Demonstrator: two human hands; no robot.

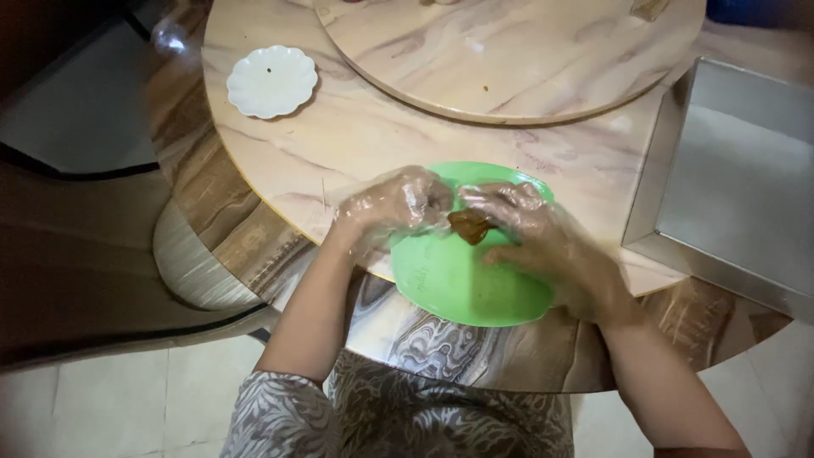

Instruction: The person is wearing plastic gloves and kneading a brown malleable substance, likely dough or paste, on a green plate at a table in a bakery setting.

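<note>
Head view looks down on both hands, each in a thin clear plastic glove, meeting over a green plate [462, 284] that overhangs the near edge of a round marble table [356, 127]. Between them sits a small brown lump [469, 226], likely a piece of food. The right hand [543, 242] has its fingers curled, fingertips touching the lump from the right; the left hand [397, 203] is bent at the knuckles and presses in from the other side, so both seem to pinch or pull at the lump rather than close fully around it. Whether either has a firm grip I cannot tell through the crinkled gloves. By the look of it, the piece is being worked apart or shaped over the plate, and any further handling would call for small, careful finger pressure so it stays above the plate. Beyond the hands lies a raised turntable [509, 51] of the same marble. Far to the left of the left hand rests a small white scalloped saucer [271, 80]. Right of the right hand stands a steel tray [729, 182], partly over the table edge.
</note>
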